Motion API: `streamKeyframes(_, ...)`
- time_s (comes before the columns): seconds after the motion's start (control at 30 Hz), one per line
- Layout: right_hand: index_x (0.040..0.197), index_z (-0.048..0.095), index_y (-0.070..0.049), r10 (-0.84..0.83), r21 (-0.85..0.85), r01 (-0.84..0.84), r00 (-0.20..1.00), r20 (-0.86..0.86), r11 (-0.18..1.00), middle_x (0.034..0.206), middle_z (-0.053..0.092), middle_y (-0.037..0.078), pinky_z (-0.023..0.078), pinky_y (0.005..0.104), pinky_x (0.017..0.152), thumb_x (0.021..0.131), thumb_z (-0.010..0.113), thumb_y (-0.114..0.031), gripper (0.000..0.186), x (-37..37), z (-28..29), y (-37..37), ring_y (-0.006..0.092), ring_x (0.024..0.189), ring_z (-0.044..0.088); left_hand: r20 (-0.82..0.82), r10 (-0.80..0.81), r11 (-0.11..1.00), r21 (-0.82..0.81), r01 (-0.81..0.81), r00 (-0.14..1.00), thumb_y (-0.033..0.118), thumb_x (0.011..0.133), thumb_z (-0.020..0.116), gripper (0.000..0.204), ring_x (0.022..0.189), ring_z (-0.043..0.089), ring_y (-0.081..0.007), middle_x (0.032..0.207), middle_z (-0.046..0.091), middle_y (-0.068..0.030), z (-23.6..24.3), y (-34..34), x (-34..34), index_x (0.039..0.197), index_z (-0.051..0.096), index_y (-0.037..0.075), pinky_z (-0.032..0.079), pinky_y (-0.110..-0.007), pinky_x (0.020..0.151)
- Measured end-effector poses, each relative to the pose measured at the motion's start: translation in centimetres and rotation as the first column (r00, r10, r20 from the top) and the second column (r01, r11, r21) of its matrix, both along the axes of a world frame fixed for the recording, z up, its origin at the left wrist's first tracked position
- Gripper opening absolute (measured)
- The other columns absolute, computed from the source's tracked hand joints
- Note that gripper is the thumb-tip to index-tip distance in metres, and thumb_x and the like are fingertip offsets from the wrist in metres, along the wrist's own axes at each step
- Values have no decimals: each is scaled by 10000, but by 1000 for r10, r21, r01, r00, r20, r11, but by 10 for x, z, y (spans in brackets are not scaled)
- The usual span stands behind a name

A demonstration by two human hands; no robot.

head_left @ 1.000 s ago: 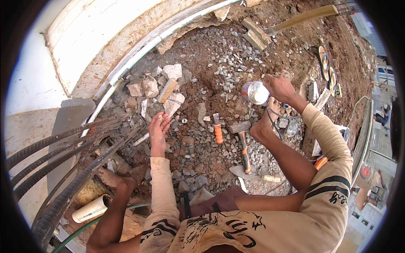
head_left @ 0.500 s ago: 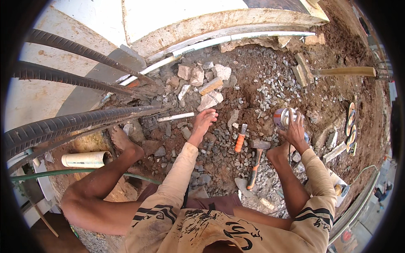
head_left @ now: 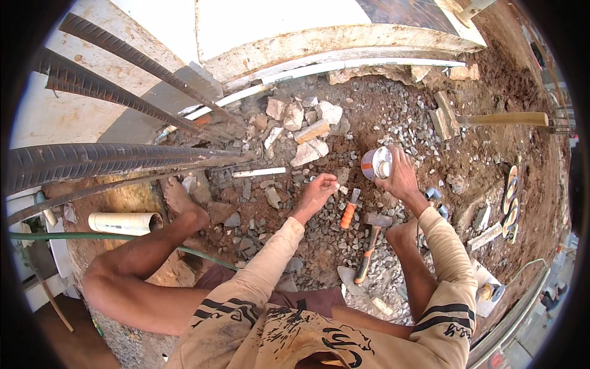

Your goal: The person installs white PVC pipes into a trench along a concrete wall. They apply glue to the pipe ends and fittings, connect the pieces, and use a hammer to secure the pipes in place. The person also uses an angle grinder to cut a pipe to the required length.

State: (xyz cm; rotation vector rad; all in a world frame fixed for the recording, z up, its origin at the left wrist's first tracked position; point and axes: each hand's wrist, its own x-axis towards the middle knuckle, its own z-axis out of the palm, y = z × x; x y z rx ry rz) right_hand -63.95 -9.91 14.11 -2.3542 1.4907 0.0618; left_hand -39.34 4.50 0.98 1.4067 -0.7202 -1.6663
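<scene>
My right hand (head_left: 402, 175) grips a small round can (head_left: 369, 165) with a white top and an orange and purple side, tilted above the gravel. My left hand (head_left: 316, 195) has its thumb and fingers drawn together in a pinch; whatever is in them, if anything, is too small to make out. Just right of its fingertips lies an orange-handled chisel (head_left: 348, 214). A hammer (head_left: 373, 237) with an orange and black handle rests near my right foot. To the left of my left hand is a short white pipe (head_left: 259, 172).
Dark ribbed bars (head_left: 135, 161) slant in from the left. Broken stones (head_left: 310, 150) lie along a white pipe (head_left: 295, 72) by the wall. Blue pipe fittings (head_left: 434, 193) sit beside my right wrist. A long-handled tool (head_left: 501, 119) and flip-flops (head_left: 510, 206) lie right. A wide cream pipe (head_left: 123, 222) lies left.
My right hand has carried the can left, uncovering the blue fittings. My left hand has moved right and a little nearer me, and its fingers have come together.
</scene>
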Motion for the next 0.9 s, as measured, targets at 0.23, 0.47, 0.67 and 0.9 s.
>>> streamKeyframes(0.23, 1568, 365, -55, 149, 115, -136, 983, -110, 984, 1676, 351, 205, 464, 518, 1189, 748, 898, -288, 1005, 91, -97, -46, 486, 1494, 393, 219, 10, 999, 45, -21, 976, 233, 1009, 742, 293, 978, 704, -145, 1069, 740, -43, 23, -20, 57, 1240, 692, 60, 545, -312, 875)
streamKeyframes(0.47, 1514, 421, -27, -50, 70, 42, 992, 112, 997, 1638, 337, 249, 437, 559, 1159, 802, 838, -528, 964, 109, -86, -40, 483, 1480, 399, 224, 193, 976, 60, -211, 955, 236, 1038, 697, 268, 983, 689, -104, 1172, 759, -32, -12, 27, 134, 1250, 677, 74, 510, -291, 859)
streamKeyframes(0.67, 1271, 622, 86, -136, 22, 138, 987, -88, 990, 863, 748, 285, 600, 551, 770, 1001, 649, -548, 690, 84, -119, -41, 464, 824, 747, 276, 124, 977, 136, -166, 953, 192, 1013, 733, 253, 931, 707, -134, 1065, 756, -33, 5, 5, 113, 1215, 696, 44, 544, -298, 867)
streamKeyframes(0.9, 1386, 615, -32, -95, 165, 93, 995, 5, 982, 1141, 728, 293, 596, 548, 907, 878, 797, -239, 577, 91, -127, -39, 476, 1039, 723, 167, 193, 957, 186, -223, 967, 274, 1054, 665, 316, 1058, 702, -119, 1224, 756, -32, 16, -17, 109, 1324, 653, 109, 504, -311, 936)
